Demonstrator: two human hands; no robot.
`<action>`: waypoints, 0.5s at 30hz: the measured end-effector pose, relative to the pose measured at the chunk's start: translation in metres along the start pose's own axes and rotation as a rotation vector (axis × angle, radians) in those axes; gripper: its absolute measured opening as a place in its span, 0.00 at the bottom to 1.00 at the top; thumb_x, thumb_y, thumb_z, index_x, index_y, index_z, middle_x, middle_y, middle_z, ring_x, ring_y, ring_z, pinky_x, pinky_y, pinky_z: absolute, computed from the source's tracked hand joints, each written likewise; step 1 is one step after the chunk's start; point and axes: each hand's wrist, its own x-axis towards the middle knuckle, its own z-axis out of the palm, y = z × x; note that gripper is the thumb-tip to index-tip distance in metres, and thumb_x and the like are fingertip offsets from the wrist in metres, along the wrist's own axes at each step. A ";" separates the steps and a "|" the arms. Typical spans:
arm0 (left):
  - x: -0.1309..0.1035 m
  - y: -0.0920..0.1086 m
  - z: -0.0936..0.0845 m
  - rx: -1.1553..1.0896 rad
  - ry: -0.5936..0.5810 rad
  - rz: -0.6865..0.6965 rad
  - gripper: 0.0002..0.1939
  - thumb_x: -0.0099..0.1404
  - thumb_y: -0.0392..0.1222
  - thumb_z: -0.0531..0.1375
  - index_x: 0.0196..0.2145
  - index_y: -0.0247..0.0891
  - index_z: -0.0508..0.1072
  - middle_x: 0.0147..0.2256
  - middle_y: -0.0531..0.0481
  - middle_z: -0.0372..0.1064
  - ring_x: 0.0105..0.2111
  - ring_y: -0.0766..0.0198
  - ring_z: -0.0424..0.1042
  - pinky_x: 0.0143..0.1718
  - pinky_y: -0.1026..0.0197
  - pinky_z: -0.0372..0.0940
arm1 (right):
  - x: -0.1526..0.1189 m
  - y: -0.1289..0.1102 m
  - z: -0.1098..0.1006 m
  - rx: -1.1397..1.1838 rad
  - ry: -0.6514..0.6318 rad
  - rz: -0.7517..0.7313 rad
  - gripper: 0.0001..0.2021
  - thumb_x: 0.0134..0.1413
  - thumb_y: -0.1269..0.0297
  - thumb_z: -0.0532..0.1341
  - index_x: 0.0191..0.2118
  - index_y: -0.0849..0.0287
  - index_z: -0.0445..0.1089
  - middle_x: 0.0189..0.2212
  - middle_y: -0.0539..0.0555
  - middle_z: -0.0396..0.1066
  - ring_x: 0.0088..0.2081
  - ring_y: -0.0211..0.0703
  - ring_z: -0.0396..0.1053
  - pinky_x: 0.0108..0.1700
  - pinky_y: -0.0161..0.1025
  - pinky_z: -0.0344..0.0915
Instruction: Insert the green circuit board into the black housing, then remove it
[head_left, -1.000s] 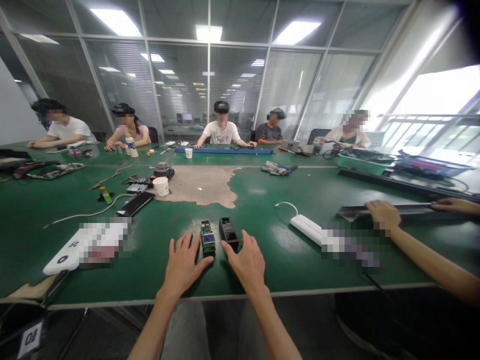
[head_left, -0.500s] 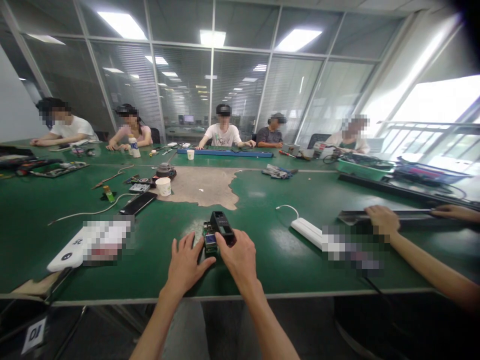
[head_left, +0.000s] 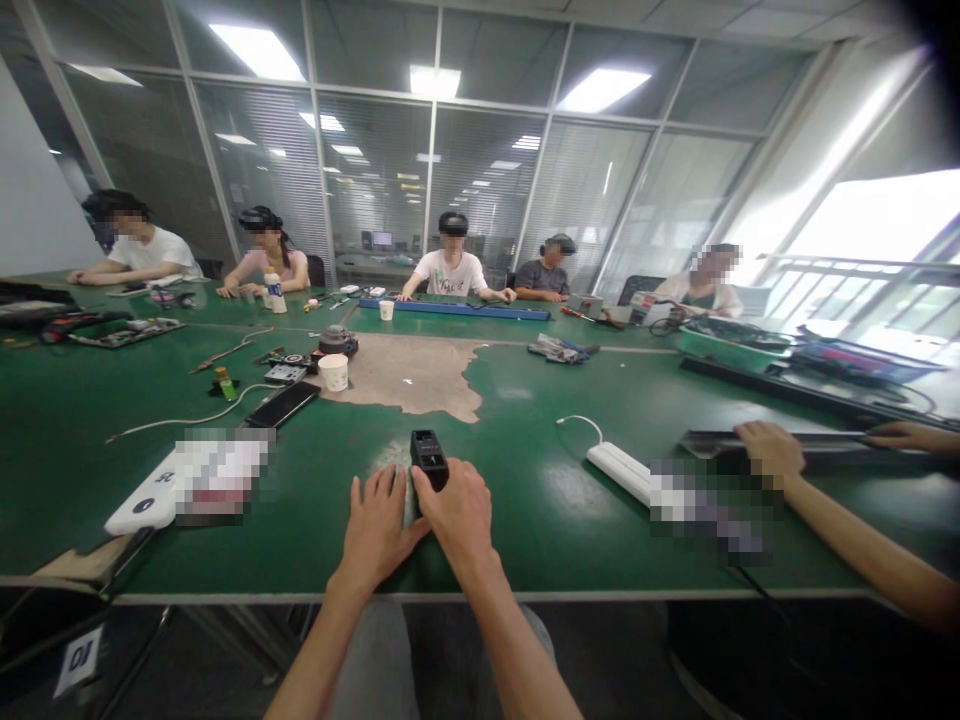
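Observation:
A small black boxy device [head_left: 428,452] with socket-like recesses on top lies on the green table in front of me. My right hand [head_left: 459,510] grips its near end, thumb on the left side and fingers on the right. Just left of it, my left hand [head_left: 379,520] rests with its fingers apart, the thumb pointing toward my right hand. A narrow greyish edge shows between my left fingers and the black device; what it belongs to is mostly hidden.
On the left lie a black phone [head_left: 283,404], a paper cup [head_left: 334,373] and a white device [head_left: 146,495]. A white power strip [head_left: 626,473] lies right. Another person's hand [head_left: 769,450] holds a metal rail [head_left: 832,443]. People sit across the table.
The black device has turned more upright in view and shifted slightly left with my right hand. The green board and blue part beside it are now hidden. The view has shifted slightly.

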 end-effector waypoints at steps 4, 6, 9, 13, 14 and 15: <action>0.000 -0.001 0.000 -0.008 -0.007 -0.013 0.35 0.65 0.56 0.52 0.64 0.34 0.56 0.64 0.39 0.53 0.63 0.47 0.52 0.64 0.39 0.41 | -0.005 -0.001 0.005 -0.043 -0.033 0.002 0.16 0.57 0.49 0.58 0.36 0.59 0.69 0.35 0.58 0.72 0.37 0.47 0.71 0.39 0.38 0.60; 0.001 -0.001 0.000 -0.015 -0.013 -0.019 0.36 0.64 0.54 0.53 0.65 0.32 0.55 0.65 0.38 0.53 0.63 0.47 0.52 0.65 0.40 0.41 | -0.008 0.000 0.008 -0.057 -0.047 0.008 0.16 0.57 0.49 0.58 0.37 0.59 0.69 0.35 0.58 0.71 0.37 0.47 0.71 0.38 0.38 0.60; 0.001 -0.001 -0.001 -0.023 -0.014 -0.027 0.36 0.64 0.51 0.51 0.65 0.30 0.53 0.65 0.38 0.52 0.63 0.48 0.52 0.65 0.40 0.41 | -0.014 0.003 0.013 -0.070 -0.066 0.014 0.16 0.57 0.50 0.58 0.37 0.59 0.68 0.35 0.57 0.71 0.37 0.47 0.71 0.38 0.38 0.60; 0.001 -0.001 0.000 -0.028 -0.006 -0.026 0.35 0.65 0.50 0.50 0.66 0.31 0.53 0.65 0.39 0.52 0.63 0.49 0.52 0.65 0.41 0.41 | -0.020 0.009 0.018 -0.083 -0.077 0.017 0.15 0.57 0.50 0.58 0.38 0.59 0.68 0.36 0.56 0.70 0.37 0.47 0.71 0.38 0.38 0.61; 0.002 -0.001 0.001 -0.027 -0.004 -0.023 0.35 0.64 0.50 0.50 0.66 0.31 0.52 0.65 0.39 0.52 0.63 0.49 0.52 0.65 0.41 0.41 | -0.022 0.011 0.020 -0.086 -0.079 0.017 0.15 0.57 0.50 0.59 0.38 0.58 0.68 0.36 0.56 0.70 0.37 0.47 0.71 0.38 0.38 0.61; 0.002 -0.001 0.001 -0.025 -0.002 -0.021 0.36 0.64 0.51 0.50 0.66 0.31 0.52 0.65 0.39 0.52 0.63 0.49 0.52 0.65 0.41 0.41 | -0.023 0.013 0.021 -0.084 -0.078 0.017 0.15 0.57 0.50 0.59 0.38 0.58 0.68 0.37 0.56 0.69 0.37 0.47 0.71 0.37 0.38 0.62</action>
